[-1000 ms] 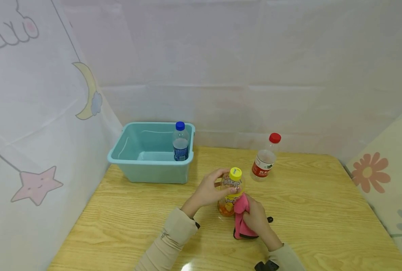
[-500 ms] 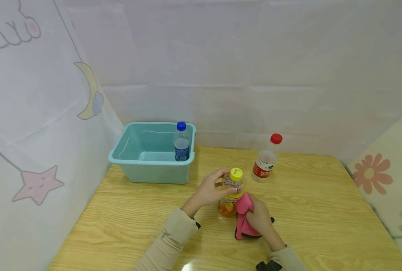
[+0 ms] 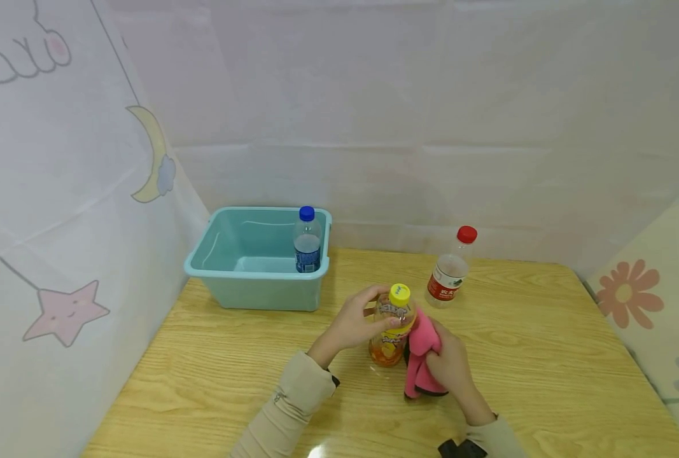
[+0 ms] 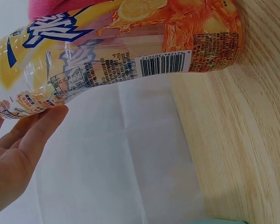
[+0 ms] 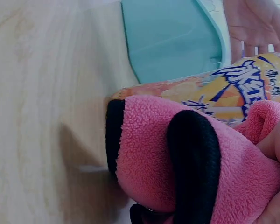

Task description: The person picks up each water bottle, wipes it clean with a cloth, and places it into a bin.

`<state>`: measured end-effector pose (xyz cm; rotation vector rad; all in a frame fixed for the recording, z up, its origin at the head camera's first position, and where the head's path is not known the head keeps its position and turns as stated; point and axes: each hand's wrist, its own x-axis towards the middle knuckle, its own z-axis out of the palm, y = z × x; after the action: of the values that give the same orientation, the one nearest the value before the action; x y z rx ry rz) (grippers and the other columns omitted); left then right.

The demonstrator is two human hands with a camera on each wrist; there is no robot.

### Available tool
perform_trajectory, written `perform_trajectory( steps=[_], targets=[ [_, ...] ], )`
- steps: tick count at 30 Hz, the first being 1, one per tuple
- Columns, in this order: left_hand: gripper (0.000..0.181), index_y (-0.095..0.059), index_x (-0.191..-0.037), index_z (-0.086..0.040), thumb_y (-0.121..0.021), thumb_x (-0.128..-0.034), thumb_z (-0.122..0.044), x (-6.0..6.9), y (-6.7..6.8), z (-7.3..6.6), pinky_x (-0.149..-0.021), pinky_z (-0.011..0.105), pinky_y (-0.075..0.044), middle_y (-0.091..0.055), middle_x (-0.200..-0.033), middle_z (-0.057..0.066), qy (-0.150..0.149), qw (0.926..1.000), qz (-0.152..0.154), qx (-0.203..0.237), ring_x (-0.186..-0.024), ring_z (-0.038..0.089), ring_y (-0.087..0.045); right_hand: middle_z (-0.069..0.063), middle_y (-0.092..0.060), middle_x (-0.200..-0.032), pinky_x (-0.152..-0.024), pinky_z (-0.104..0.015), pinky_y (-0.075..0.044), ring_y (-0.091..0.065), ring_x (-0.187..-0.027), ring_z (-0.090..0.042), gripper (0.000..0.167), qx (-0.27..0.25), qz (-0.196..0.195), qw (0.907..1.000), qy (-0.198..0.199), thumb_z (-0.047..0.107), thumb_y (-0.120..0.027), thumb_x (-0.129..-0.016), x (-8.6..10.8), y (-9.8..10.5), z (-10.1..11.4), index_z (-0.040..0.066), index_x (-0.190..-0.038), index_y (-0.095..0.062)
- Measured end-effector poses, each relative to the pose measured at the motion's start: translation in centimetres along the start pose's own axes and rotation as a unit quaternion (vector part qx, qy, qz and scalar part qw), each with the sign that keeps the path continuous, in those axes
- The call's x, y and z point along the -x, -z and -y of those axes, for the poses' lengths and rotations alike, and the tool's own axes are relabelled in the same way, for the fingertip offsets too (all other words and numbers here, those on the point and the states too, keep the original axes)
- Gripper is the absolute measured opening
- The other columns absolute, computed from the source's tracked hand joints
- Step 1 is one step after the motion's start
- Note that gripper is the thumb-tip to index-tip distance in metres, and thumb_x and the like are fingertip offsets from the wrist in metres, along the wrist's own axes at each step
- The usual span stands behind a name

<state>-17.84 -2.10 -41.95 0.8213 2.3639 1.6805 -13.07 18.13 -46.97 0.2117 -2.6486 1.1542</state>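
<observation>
A clear drink bottle with a yellow cap and a yellow, lemon-printed label stands upright on the table, a little orange at its base. My left hand grips its upper part from the left, thumb across the front; the left wrist view shows the fingertips on the bottle near its shoulder. On the bottle's right side, my right hand holds a bunched pink cloth with black edging. Up close in the right wrist view, the fuzzy cloth lies against the label and covers part of it.
At the back left stands a light blue plastic basin, with a blue-capped bottle upright inside it. Behind my right hand is a red-capped bottle with a red and white label. A printed curtain hangs behind the table.
My right hand and the pink cloth have shifted right and slightly up along the bottle's side. The left hand keeps its hold, and the bottle stays in place.
</observation>
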Motion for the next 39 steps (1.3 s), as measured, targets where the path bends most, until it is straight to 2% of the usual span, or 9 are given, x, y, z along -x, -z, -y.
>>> perform_trajectory(
  steps=[12,19,24,28,31,33,39],
  targets=[
    [0.043,-0.052,-0.123,-0.011,-0.067,-0.0837,-0.019,-0.2,0.1,0.1,-0.091,0.035,-0.045,-0.055,-0.120,0.005,-0.003,0.9998,0.014,0.014,-0.112,0.026,-0.050,-0.025,-0.063,-0.097,-0.062,-0.042,-0.050,-0.058,-0.077,-0.028,0.062,-0.014,-0.050,0.9978,0.041,-0.023,-0.050,-0.056,-0.2,1.8,1.6,-0.011,-0.117,-0.054],
    [0.046,-0.048,-0.127,-0.003,-0.065,-0.0848,-0.009,-0.4,0.0,0.1,-0.093,0.042,-0.044,-0.052,-0.124,0.013,-0.007,0.9998,0.018,0.008,-0.115,0.032,-0.048,-0.023,-0.064,-0.095,-0.061,-0.038,-0.049,-0.056,-0.074,-0.024,0.060,-0.012,-0.082,0.9930,0.084,-0.023,-0.049,-0.055,-0.4,2.4,2.4,-0.012,-0.113,-0.056],
    [0.049,-0.048,-0.130,-0.008,-0.066,-0.0850,-0.018,-0.2,-0.1,0.0,-0.091,0.035,-0.045,-0.047,-0.127,0.008,-0.014,0.9996,0.006,-0.026,-0.115,0.024,-0.047,-0.022,-0.064,-0.095,-0.061,-0.041,-0.049,-0.058,-0.076,-0.025,0.056,-0.007,-0.099,0.9896,0.104,-0.023,-0.049,-0.056,-0.7,2.7,3.0,-0.011,-0.110,-0.058],
    [0.049,-0.050,-0.129,-0.009,-0.066,-0.0843,-0.023,-0.1,0.0,-0.1,-0.089,0.031,-0.046,-0.047,-0.124,0.007,-0.026,0.9988,-0.003,-0.041,-0.112,0.021,-0.048,-0.022,-0.064,-0.096,-0.062,-0.047,-0.050,-0.061,-0.079,-0.029,0.056,-0.010,-0.106,0.9873,0.118,-0.023,-0.049,-0.056,-0.9,2.7,3.3,-0.010,-0.110,-0.058],
    [0.050,-0.050,-0.129,-0.008,-0.066,-0.0844,-0.024,0.0,0.0,-0.2,-0.087,0.030,-0.047,-0.048,-0.122,0.007,-0.030,0.9983,-0.005,-0.050,-0.110,0.022,-0.049,-0.022,-0.064,-0.096,-0.063,-0.048,-0.050,-0.062,-0.080,-0.031,0.057,-0.009,-0.106,0.9864,0.125,-0.022,-0.050,-0.055,-1.0,2.6,3.4,-0.010,-0.110,-0.058],
    [0.050,-0.050,-0.129,-0.008,-0.066,-0.0844,-0.023,0.0,0.0,-0.3,-0.086,0.029,-0.048,-0.048,-0.121,0.007,-0.029,0.9983,-0.005,-0.050,-0.109,0.022,-0.050,-0.021,-0.064,-0.094,-0.061,-0.043,-0.050,-0.061,-0.077,-0.028,0.056,-0.004,-0.101,0.9872,0.123,-0.022,-0.051,-0.055,-1.1,2.6,3.5,-0.010,-0.109,-0.059],
    [0.049,-0.050,-0.127,-0.006,-0.067,-0.0836,-0.020,0.0,0.1,-0.4,-0.086,0.030,-0.049,-0.051,-0.118,0.008,-0.028,0.9990,-0.012,-0.035,-0.108,0.024,-0.051,-0.021,-0.064,-0.094,-0.056,-0.035,-0.043,-0.053,-0.069,-0.021,0.060,0.017,-0.060,0.9933,0.097,-0.022,-0.051,-0.054,-1.4,2.6,3.9,-0.010,-0.112,-0.057]
  ],
)
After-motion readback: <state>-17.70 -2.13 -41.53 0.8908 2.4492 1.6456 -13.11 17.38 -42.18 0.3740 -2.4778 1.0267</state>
